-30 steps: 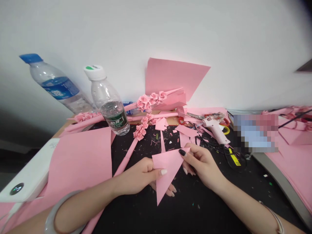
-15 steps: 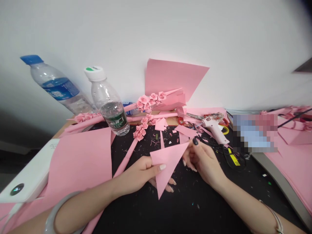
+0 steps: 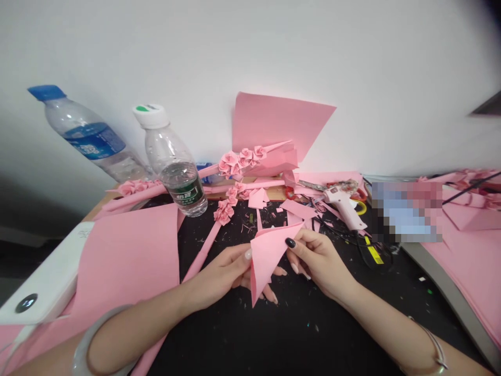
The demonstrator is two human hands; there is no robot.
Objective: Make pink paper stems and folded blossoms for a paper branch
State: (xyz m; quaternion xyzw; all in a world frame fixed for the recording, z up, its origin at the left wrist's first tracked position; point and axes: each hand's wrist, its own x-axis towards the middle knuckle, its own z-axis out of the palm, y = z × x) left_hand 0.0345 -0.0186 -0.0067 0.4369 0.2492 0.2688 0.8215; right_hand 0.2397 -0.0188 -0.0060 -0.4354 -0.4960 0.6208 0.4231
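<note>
Between my hands, above the black table top, is a pink paper triangle, folded double with its layers gaping along the top and left edges. My left hand pinches its left edge, thumb in front and fingers behind the sheet. At the upper right corner, my right hand grips the paper between thumb and fingers. Just beyond lie small pink paper scraps and a folded pink piece. Pink paper flowers on a rolled stem rest to the left of the scraps.
A water bottle and a blue-capped bottle stand at the back left. A white power bank lies beside a large pink sheet. Right of centre are a glue gun with its cable and scissors. More pink paper lies at far right.
The flat triangle has opened into gaping layers and tilted. My left thumb has shifted from its face to its left edge, and my right thumb has come down onto its front.
</note>
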